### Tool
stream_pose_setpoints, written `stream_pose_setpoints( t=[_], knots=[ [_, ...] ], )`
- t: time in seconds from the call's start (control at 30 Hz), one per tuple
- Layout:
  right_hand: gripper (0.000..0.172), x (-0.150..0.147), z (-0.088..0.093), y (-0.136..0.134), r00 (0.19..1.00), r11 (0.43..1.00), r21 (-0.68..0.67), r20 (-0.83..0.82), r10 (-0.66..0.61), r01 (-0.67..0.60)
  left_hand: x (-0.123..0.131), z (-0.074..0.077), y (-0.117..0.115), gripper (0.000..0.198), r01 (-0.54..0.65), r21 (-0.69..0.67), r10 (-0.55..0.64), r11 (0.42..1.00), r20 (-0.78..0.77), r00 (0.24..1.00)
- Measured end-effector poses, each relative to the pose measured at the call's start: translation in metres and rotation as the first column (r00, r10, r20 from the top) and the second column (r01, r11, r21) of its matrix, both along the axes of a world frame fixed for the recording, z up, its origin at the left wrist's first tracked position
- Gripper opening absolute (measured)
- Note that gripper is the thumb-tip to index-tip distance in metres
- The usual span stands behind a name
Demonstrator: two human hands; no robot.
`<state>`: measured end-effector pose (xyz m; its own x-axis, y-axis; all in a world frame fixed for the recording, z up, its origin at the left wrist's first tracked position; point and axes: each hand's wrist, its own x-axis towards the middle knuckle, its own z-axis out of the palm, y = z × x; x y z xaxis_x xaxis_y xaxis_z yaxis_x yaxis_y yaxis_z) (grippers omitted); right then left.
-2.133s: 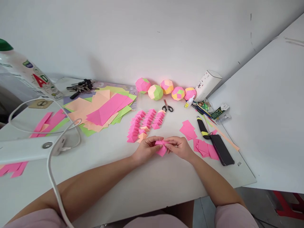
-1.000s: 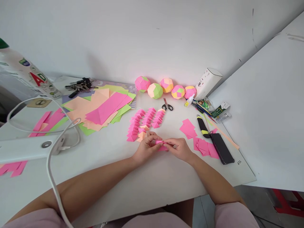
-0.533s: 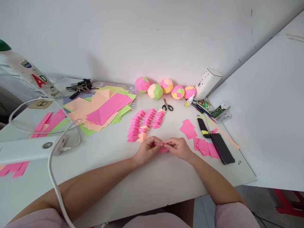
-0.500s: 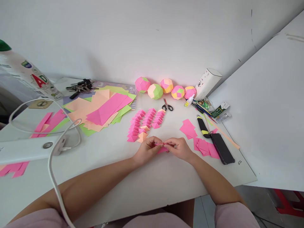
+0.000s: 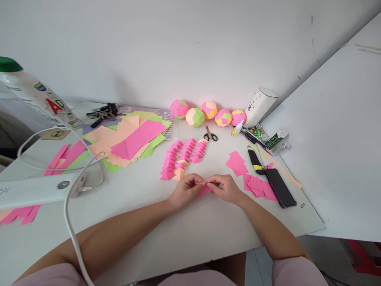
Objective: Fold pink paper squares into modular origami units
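Observation:
My left hand (image 5: 187, 190) and my right hand (image 5: 225, 188) meet over the white table (image 5: 184, 234), both pinched on one small pink folded paper piece (image 5: 205, 190). Just beyond my left hand lie rows of folded pink and peach paper units (image 5: 181, 157). Loose pink paper squares (image 5: 236, 163) and more pink squares (image 5: 258, 186) lie to the right of my right hand.
Several coloured paper balls (image 5: 210, 113) line the wall, with small scissors (image 5: 210, 136) in front. A stack of coloured sheets (image 5: 127, 139) and keys (image 5: 104, 112) sit at the left. A black phone (image 5: 279, 187), a cutter (image 5: 254, 160), pens, a white box (image 5: 260, 106), a bottle (image 5: 38, 97) and a white cable (image 5: 71, 222) are about.
The pink piece went from a wider open shape to a narrow fold pinched between both hands. My hands stayed in place; the view shifted slightly.

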<state>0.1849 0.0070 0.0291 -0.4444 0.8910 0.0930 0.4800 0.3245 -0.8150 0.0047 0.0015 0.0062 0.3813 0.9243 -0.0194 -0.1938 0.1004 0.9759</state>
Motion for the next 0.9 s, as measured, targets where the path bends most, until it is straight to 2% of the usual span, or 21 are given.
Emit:
stream_pose_setpoints(
  t=[0.1,0.3,0.5,0.57,0.67,0.8,0.9],
  knots=[
    [0.017,-0.0008,0.0030,-0.0008,1.000,1.000,-0.010,-0.006,-0.026,0.026,-0.0010,0.0025,-0.0008,0.024,0.013,-0.039,-0.015,0.999,-0.040,0.999],
    [0.018,-0.0013,0.0065,-0.0013,0.996,0.990,-0.124,-0.059,-0.074,0.066,-0.0027,0.0034,-0.0016,0.030,0.048,-0.082,-0.060,0.995,-0.143,0.988],
    [0.021,0.0003,0.0057,0.0000,0.985,0.964,-0.262,-0.145,-0.094,0.053,-0.0026,0.0012,-0.0025,0.041,0.102,-0.018,-0.104,0.995,-0.213,0.972],
    [0.022,0.0010,0.0061,0.0003,0.980,0.956,-0.288,-0.171,-0.100,0.047,-0.0024,0.0021,-0.0033,0.042,0.087,0.000,-0.085,0.996,-0.198,0.977],
    [0.023,0.0014,0.0055,-0.0001,0.980,0.953,-0.302,-0.177,-0.090,0.033,-0.0020,0.0031,-0.0037,0.031,0.054,0.002,-0.053,0.999,-0.123,0.991],
    [0.024,-0.0004,0.0046,-0.0009,0.978,0.940,-0.342,-0.188,-0.090,0.020,-0.0017,-0.0003,-0.0007,0.028,0.113,-0.001,-0.112,0.994,-0.096,0.989],
    [0.021,-0.0020,0.0063,0.0004,0.956,0.924,-0.383,-0.262,-0.130,0.021,-0.0017,-0.0042,0.0027,0.029,0.026,-0.021,-0.027,0.999,-0.056,0.998]
  ],
)
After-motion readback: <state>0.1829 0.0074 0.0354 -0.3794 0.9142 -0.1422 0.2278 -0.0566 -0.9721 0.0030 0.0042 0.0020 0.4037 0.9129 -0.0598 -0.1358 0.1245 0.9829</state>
